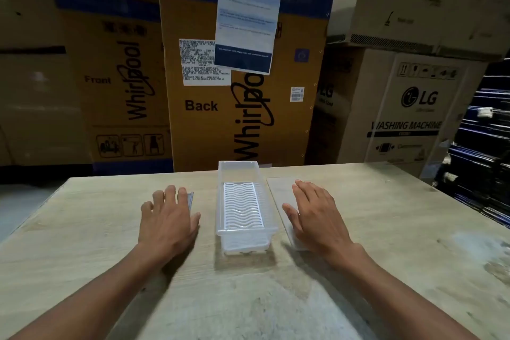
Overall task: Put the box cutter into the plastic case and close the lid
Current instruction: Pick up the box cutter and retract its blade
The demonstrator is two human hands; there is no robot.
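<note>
Fingers of the left hand (168, 218) are lying flat over the box cutter (191, 199), gripping nothing; case (245, 201) is sitting lengthwise just right.

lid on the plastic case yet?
No: the plastic case stands open-topped, and the clear lid lies flat on the table under the right hand.

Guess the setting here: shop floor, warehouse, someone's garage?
Most likely an appliance warehouse or stockroom. Tall Whirlpool cartons stand right behind the wooden table, an LG washing machine box sits to the right with more cartons stacked on top, and a printed sheet is stuck to one carton.
</note>
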